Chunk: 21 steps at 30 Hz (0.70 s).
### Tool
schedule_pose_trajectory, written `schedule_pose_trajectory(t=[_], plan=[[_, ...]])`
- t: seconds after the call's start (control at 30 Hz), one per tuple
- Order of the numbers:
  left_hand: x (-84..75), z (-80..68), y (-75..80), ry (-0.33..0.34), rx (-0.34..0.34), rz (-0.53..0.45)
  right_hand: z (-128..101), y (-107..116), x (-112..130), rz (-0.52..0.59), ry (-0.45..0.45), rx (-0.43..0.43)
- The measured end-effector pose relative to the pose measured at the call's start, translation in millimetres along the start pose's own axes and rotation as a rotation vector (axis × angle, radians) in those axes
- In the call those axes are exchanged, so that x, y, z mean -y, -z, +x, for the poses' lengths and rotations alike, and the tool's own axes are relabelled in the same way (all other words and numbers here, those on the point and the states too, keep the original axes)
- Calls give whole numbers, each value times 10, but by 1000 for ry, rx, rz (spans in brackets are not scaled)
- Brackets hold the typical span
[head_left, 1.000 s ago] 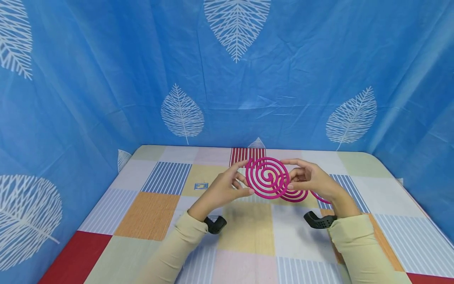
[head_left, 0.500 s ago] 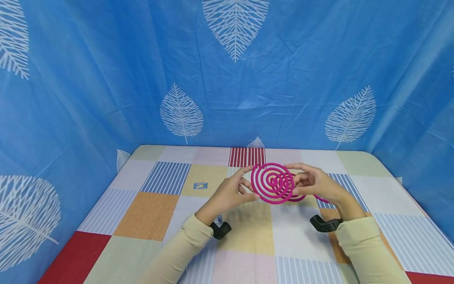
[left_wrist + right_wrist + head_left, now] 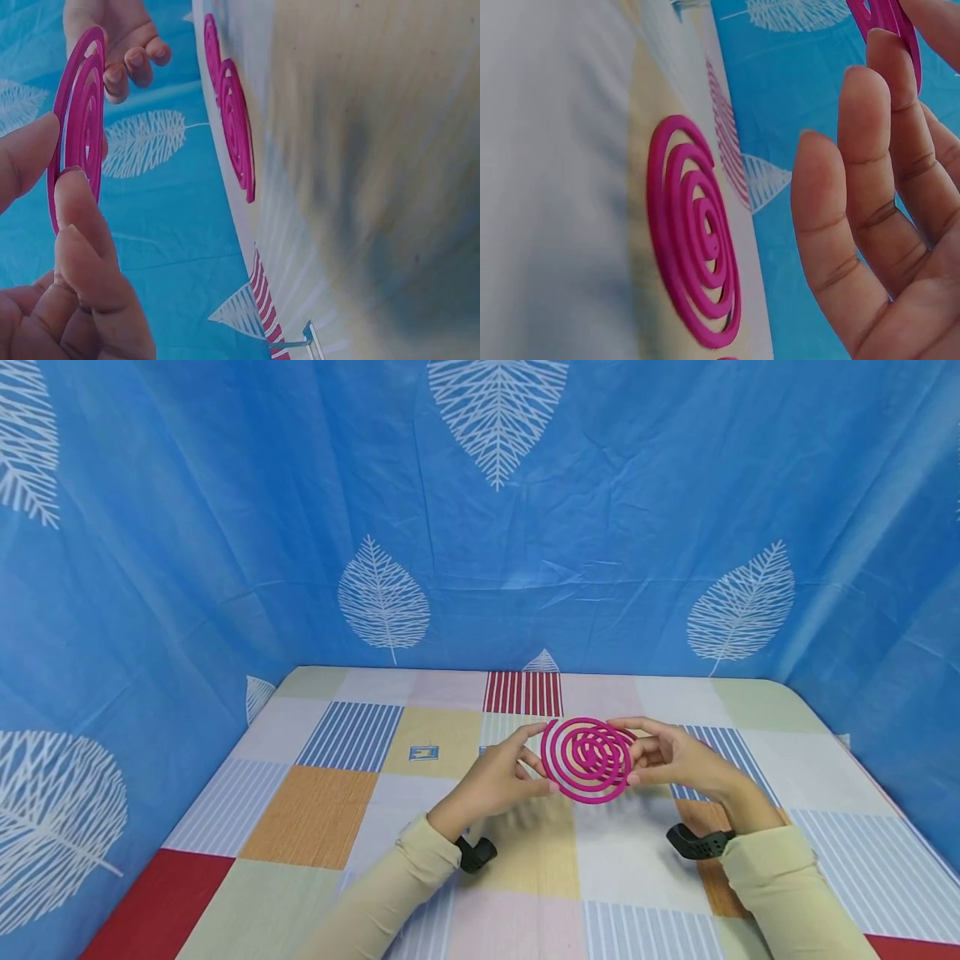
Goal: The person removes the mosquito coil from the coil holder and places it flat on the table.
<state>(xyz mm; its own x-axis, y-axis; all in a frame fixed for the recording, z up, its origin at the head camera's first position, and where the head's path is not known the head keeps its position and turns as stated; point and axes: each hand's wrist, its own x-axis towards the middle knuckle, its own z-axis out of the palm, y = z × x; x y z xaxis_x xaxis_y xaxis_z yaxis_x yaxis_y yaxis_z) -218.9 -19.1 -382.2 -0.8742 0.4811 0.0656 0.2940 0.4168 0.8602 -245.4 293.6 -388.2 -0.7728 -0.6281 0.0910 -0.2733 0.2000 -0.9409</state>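
A magenta spiral mosquito coil point(image 3: 592, 758) is held up above the table between both hands. My left hand point(image 3: 498, 781) pinches its left edge between thumb and fingertips; the left wrist view shows the coil point(image 3: 75, 127) nearly edge-on there. At the opposite edge, the thumb and forefinger of my right hand point(image 3: 678, 760) pinch the rim, the other fingers extended beside it. Behind the held coil, a second coil point(image 3: 660, 217) lies flat on the table. Farther along, a third coil point(image 3: 211, 45) lies close to it, mostly hidden by the right hand in the head view.
A patchwork-patterned cloth covers the table point(image 3: 525, 918). A small bluish, shiny rectangular piece point(image 3: 423, 752) lies left of the hands, with another partly hidden near the left forearm. Blue curtains point(image 3: 600, 527) with white leaf prints enclose the back and sides.
Both hands have moved slightly right and toward me with the held coil, staying pinched at its two edges. In the head view it now overlaps more of the coil behind.
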Motion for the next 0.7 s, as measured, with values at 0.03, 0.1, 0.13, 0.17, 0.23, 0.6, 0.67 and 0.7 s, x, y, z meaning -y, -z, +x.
schedule_pose_trajectory(t=[0.03,0.1,0.13,0.17,0.23,0.6,0.67,0.7], plan=[[2,4,-11,2,4,-2,-10,2,-6,-3,-7,5],[4,11,-33,7,13,-2,-29,8,-21,-7,-23,16],[10,17,-45,12,16,-1,-39,10,-29,-9,-34,22],[13,21,-56,17,20,0,-48,11,-35,-9,-46,27],[26,30,-79,24,29,-8,-67,13,-47,-10,-74,34],[57,66,-203,58,83,-80,-199,59,-152,25,-74,101],[63,72,-223,60,96,-93,-221,68,-174,48,-84,107],[67,77,-233,63,101,-99,-231,72,-182,56,-93,106]])
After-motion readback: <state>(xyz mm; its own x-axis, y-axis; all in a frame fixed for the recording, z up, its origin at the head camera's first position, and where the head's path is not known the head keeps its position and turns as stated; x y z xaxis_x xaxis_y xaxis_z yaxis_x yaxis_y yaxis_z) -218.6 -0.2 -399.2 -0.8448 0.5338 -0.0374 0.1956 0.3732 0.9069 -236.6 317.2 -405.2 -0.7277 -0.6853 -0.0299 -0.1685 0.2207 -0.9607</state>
